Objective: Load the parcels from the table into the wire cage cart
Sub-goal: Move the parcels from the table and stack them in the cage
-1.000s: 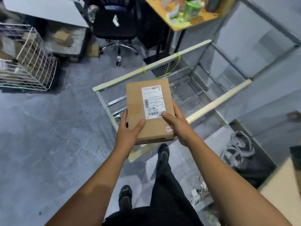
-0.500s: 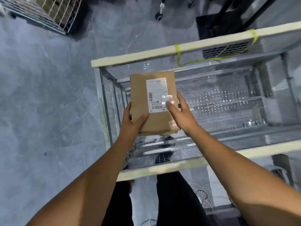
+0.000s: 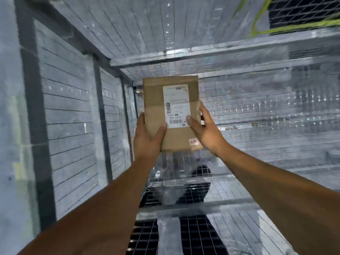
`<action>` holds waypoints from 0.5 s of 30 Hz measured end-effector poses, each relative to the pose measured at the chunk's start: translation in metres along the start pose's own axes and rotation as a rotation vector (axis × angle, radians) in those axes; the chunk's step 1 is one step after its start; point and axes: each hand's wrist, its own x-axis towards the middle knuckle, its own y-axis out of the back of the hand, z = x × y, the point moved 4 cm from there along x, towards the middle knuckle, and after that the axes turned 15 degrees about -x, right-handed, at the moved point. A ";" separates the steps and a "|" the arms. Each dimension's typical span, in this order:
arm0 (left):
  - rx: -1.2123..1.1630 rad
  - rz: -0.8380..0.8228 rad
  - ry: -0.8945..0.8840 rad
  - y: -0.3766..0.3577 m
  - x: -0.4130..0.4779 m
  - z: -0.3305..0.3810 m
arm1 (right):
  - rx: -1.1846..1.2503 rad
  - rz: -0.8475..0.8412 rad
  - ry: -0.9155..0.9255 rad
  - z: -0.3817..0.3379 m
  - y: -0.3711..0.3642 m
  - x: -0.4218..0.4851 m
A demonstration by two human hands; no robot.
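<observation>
A flat brown cardboard parcel with a white shipping label is held deep inside the wire cage cart. My left hand grips its lower left edge, thumb on top. My right hand grips its lower right side, thumb pressing the label's corner. Both arms reach down into the cage. The parcel hangs near the cage's far left corner, above the mesh floor; I cannot tell if it touches the floor.
Wire mesh walls surround my arms on the left, far and near sides. A yellow-green strap hangs on the far wall at top right. My dark trousers and shoe show through the near mesh below.
My view has dropped from above the cage rim to inside it. Both hands have carried the parcel lower and farther into the cage, grip unchanged.
</observation>
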 end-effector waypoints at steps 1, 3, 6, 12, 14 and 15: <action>0.022 0.008 -0.004 -0.004 0.010 -0.009 | -0.024 -0.001 0.022 0.007 -0.004 0.014; 0.050 0.041 0.000 -0.011 0.029 -0.024 | -0.063 -0.004 0.064 0.018 -0.014 0.039; 0.034 0.126 -0.056 -0.017 0.049 -0.036 | -0.064 -0.008 0.089 0.032 -0.032 0.068; 0.515 0.071 -0.156 -0.021 0.072 -0.054 | -0.005 -0.068 -0.024 0.035 -0.049 0.089; 0.692 0.047 -0.288 -0.027 0.072 -0.045 | 0.035 -0.113 -0.057 0.025 -0.046 0.087; 0.756 0.002 -0.366 -0.033 0.072 -0.040 | 0.063 -0.140 -0.084 0.021 -0.045 0.086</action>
